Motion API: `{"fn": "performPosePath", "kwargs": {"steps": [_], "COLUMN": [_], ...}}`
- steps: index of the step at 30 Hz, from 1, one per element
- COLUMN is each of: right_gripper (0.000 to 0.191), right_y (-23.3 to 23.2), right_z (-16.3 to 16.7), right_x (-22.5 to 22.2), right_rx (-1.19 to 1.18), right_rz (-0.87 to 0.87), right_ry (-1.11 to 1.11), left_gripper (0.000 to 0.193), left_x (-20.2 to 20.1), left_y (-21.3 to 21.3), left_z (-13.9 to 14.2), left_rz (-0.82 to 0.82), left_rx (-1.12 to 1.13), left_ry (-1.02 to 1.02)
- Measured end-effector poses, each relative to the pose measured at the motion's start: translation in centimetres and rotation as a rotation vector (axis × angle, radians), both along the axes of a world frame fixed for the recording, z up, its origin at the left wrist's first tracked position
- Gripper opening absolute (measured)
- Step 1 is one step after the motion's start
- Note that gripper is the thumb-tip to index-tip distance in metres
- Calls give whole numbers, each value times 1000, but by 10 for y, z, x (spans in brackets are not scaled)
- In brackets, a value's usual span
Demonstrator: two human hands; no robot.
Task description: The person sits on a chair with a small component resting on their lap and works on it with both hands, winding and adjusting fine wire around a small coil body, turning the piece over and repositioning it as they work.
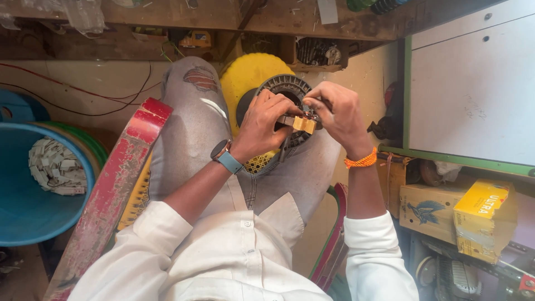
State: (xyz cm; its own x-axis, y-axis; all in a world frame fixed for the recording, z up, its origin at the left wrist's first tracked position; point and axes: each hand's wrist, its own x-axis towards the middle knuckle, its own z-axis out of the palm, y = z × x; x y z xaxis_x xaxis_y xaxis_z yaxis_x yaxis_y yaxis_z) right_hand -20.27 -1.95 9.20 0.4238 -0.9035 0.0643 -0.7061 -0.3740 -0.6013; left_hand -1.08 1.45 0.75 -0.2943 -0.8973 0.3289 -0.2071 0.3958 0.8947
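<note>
I sit on a chair with a round dark grey ribbed metal part [287, 89] resting on my lap. My left hand [264, 122], with a watch on its wrist, grips that part from the left and presses on a small yellow-orange block [304, 125] at its centre. From the right, my right hand [337, 114], an orange thread band at its wrist, pinches something small at the same block. What its fingertips hold is hidden. A yellow disc [245, 75] lies under the grey part.
A red chair arm [120, 173] runs along my left side. A blue tub [33, 189] with white scraps stands at the left. Cardboard boxes [429, 212] and a yellow box [485, 214] sit at the right under a white cabinet [471, 83]. A wooden shelf [167, 22] crosses the top.
</note>
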Motion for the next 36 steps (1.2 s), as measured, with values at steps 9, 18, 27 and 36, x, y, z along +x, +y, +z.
{"fn": "performPosePath", "kwargs": {"steps": [9,18,27,36], "right_gripper": [10,12,16,13], "right_y": [6,-42,-45,34], "right_z": [21,-47,-36,20], "right_x": [-12,-11,-2,17], "right_rx": [-40,-76,-100,-172], "right_rz": [-102,73,119,-62], "right_ry": [-28,117,63,15], "left_gripper": [36,65,84,84], "left_x": [-2,10,-9,19], "left_y": [-4,-23,-53,-62], "left_z": [-2,-13,-22,-29], "left_rz": [-26,-295,-305,-658], "left_rx": [-2,349,817,590], "left_ry": [-8,271,435,555]}}
